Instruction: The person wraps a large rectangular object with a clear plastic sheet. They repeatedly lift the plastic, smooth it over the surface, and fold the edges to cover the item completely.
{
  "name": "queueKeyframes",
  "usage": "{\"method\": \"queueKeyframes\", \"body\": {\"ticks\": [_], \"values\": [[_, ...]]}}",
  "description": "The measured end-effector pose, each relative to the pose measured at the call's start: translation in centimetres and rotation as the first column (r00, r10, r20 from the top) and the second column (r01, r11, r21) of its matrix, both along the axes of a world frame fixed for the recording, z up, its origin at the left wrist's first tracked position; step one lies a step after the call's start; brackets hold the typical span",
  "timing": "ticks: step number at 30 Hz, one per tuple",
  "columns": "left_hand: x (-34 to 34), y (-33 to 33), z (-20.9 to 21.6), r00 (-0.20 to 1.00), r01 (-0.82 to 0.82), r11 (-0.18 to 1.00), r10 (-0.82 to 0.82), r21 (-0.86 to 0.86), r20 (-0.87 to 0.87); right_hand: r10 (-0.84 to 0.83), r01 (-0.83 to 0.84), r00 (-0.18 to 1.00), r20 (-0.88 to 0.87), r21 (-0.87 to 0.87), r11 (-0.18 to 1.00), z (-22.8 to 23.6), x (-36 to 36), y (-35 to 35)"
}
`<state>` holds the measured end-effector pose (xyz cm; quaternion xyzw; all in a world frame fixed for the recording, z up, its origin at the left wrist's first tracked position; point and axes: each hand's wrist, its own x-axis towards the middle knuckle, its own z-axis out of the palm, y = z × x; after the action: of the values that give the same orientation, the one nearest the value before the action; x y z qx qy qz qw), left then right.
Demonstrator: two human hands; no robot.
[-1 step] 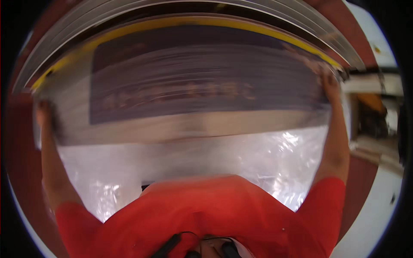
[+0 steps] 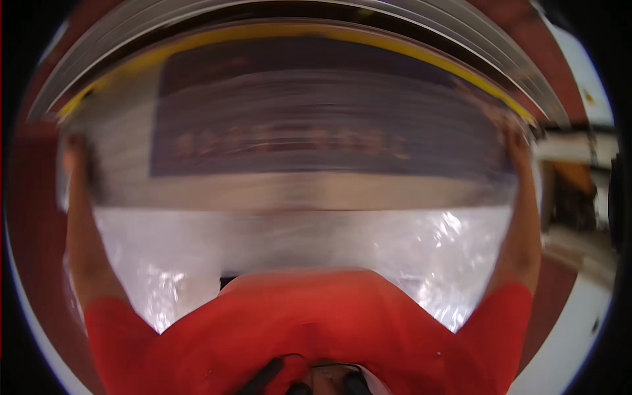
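A wide, flat cardboard panel or box (image 2: 250, 191) stretches across the view in front of me, with a dark printed rectangle on its face and a yellow strip (image 2: 316, 29) along its far edge. Its left end is where my left hand (image 2: 77, 156) lies. At the far right corner my right hand (image 2: 515, 135) touches the opposite end. Both arms reach forward, spread wide. Motion smears the fingers of both hands, so their grip does not show. Shiny clear plastic wrap (image 2: 434, 247) covers a pale surface between the cardboard and my red shirt.
Beyond the cardboard runs a ridged metal rail or frame (image 2: 546, 105), bowed by the lens. Reddish-brown floor (image 2: 33, 191) shows on the left. On the right, pale structures surround a dark opening with an orange-yellow thing (image 2: 571, 181) in it.
The whole view has turned slightly clockwise. The cardboard's near edge, tilted before, now lies almost level; both hands keep their places at its ends.
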<state>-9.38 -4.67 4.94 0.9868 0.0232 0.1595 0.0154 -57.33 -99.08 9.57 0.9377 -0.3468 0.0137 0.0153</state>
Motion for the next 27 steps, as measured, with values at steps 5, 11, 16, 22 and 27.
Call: {"method": "queueKeyframes", "body": {"ticks": [5, 11, 16, 22, 27], "values": [[-3.7, -6.3, 2.9, 0.999, -0.032, 0.994, 0.036, -0.105, 0.033, 0.340, -0.332, 0.940, -0.018, -0.268, 0.904, 2.3, 5.0, 14.0], [-5.5, -9.0, 4.4, 0.988, 0.025, 0.949, 0.025, -0.314, 0.153, 0.396, -0.423, 0.906, -0.151, -0.384, 0.821, 2.1, 6.0, 8.2], [-5.8, -8.1, 3.9, 0.991, -0.028, 0.964, 0.061, -0.263, 0.120, 0.342, -0.544, 0.830, 0.440, 0.774, 0.325, 9.5, 16.5, 42.8], [-5.5, -9.1, 4.5, 0.992, -0.063, 0.934, 0.097, -0.351, 0.079, 0.767, -0.839, 0.209, 0.606, 0.514, -0.178, 1.7, 16.9, 68.1], [-5.6, -9.6, 5.1, 0.996, -0.057, 0.919, 0.079, -0.391, 0.041, 0.859, -0.553, 0.416, 0.297, 0.833, -0.020, -2.6, 21.4, 70.1]]}}
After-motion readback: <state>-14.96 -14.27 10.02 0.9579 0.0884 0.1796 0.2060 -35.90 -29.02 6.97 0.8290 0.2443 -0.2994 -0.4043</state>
